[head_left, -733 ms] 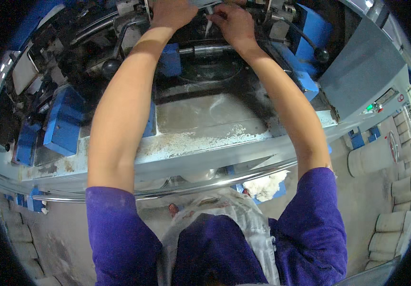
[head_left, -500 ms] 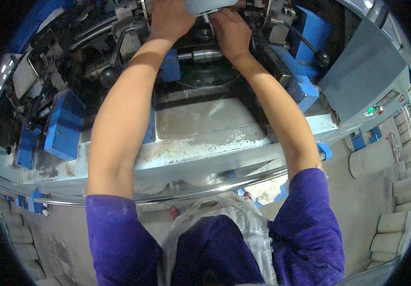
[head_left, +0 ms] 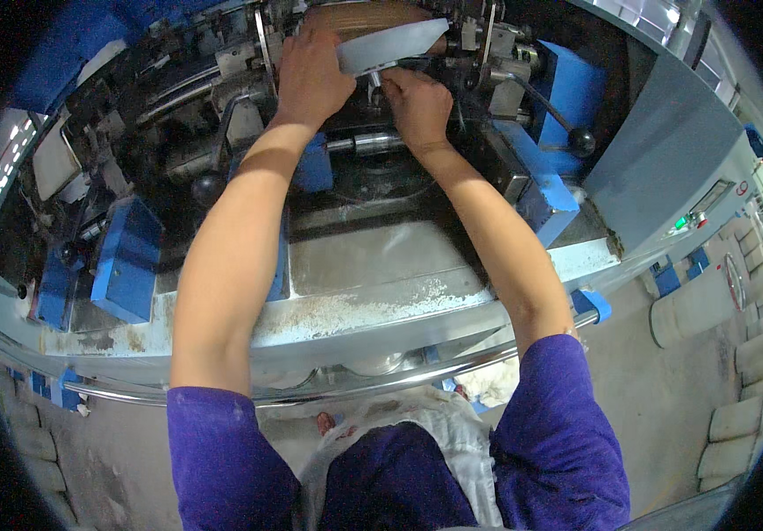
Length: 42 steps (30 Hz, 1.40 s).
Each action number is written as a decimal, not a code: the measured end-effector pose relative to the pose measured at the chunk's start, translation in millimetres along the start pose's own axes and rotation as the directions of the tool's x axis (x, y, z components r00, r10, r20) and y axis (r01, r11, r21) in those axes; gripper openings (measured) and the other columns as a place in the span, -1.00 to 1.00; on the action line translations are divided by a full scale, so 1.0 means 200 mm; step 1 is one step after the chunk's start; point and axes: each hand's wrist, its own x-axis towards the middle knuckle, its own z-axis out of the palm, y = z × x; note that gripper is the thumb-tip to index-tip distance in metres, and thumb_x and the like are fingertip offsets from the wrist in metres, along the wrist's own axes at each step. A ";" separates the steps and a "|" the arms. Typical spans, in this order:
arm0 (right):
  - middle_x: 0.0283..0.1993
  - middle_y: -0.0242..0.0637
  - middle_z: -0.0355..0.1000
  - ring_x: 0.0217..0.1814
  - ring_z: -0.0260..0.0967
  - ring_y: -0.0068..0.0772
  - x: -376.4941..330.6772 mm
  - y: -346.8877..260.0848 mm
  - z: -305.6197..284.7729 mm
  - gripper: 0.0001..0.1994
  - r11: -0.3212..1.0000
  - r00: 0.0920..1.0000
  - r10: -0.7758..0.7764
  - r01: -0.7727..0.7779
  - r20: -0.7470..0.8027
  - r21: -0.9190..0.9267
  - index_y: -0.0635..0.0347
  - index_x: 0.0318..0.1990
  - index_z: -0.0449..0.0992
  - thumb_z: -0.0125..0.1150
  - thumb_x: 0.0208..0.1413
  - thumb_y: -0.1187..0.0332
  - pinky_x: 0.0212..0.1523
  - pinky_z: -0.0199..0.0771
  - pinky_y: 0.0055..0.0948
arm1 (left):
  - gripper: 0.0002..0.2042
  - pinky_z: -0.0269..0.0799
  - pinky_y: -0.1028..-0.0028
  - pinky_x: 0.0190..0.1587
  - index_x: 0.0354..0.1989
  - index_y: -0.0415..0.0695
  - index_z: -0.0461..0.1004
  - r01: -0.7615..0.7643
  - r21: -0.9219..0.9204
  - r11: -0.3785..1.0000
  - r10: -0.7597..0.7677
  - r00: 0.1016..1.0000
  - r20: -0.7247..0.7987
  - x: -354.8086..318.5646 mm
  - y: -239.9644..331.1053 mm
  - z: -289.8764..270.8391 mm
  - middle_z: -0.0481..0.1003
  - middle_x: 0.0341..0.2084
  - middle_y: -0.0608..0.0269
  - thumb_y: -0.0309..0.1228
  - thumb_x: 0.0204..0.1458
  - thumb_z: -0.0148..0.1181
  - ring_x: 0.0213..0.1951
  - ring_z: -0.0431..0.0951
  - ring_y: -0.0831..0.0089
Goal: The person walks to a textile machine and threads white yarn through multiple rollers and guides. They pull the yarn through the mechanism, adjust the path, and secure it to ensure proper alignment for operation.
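Observation:
My left hand point(head_left: 313, 78) is at the left end of a pale, curved metal plate point(head_left: 399, 44), its fingers closed around that edge and partly hidden. Just under the plate, my right hand point(head_left: 420, 104) is closed, its thumb and fingers pinched beside a short shiny metal post point(head_left: 375, 83). Whatever lies between those fingertips is hidden. Behind the plate is a brown ribbed roller point(head_left: 366, 15). A shiny horizontal shaft point(head_left: 366, 143) runs below both hands.
Black-knobbed levers stand either side, the right knob point(head_left: 581, 142) near blue guards point(head_left: 547, 208). A worn machine ledge point(head_left: 364, 305) and chrome rail point(head_left: 399, 358) cross in front of me. Pale drums point(head_left: 693, 310) stand at right; white fluff point(head_left: 491, 382) lies below the rail.
The view has shifted, so the machine and both hands sit lower in the picture. More of the pale plate and the brown roller shows. Both hands stay at the same spots.

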 end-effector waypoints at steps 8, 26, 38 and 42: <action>-0.31 -0.31 0.52 -0.18 0.44 -0.21 0.00 -0.01 -0.03 -0.84 0.990 0.996 -0.062 0.070 0.068 -0.122 0.02 -0.30 0.59 0.24 -0.10 0.42 -0.23 0.48 -0.27 | -0.54 0.35 0.07 -0.04 -0.15 -0.19 0.34 0.055 0.007 0.998 -0.055 0.996 0.072 -0.02 0.04 -0.04 0.39 -0.16 0.01 -0.57 -0.34 0.29 -0.03 0.37 0.00; -0.14 0.02 0.46 -0.11 0.41 -0.05 0.12 0.03 -0.16 -0.65 0.810 0.714 0.492 -0.585 0.497 0.037 0.25 -0.07 0.51 0.13 0.15 0.15 -0.07 0.41 -0.19 | -0.49 0.21 0.08 -0.01 -0.04 0.00 0.35 -0.146 0.245 0.958 0.121 0.986 0.114 -0.09 0.04 -0.04 0.40 -0.07 0.24 -0.56 -0.25 0.31 0.11 0.28 0.21; 0.05 0.04 0.26 0.06 0.32 0.00 0.08 0.03 -0.16 -0.61 -0.291 0.523 0.587 -0.576 0.618 0.764 0.44 0.07 0.23 0.07 0.20 0.35 -0.03 0.59 -0.17 | -0.56 0.19 0.18 -0.02 -0.05 0.00 0.39 -0.317 0.411 0.855 0.329 0.943 0.044 -0.08 0.04 0.02 0.39 -0.16 0.31 -0.52 -0.20 0.24 0.02 0.31 0.30; 0.02 0.03 0.30 0.01 0.35 0.00 0.09 0.05 -0.15 -0.63 -0.346 0.502 0.590 -0.550 0.632 0.760 0.47 0.04 0.26 0.07 0.20 0.36 -0.08 0.64 -0.19 | -0.55 0.16 0.17 0.06 -0.07 -0.01 0.40 -0.303 0.437 0.847 0.340 0.940 -0.008 -0.03 0.11 -0.08 0.39 -0.17 0.28 -0.52 -0.24 0.27 0.02 0.30 0.27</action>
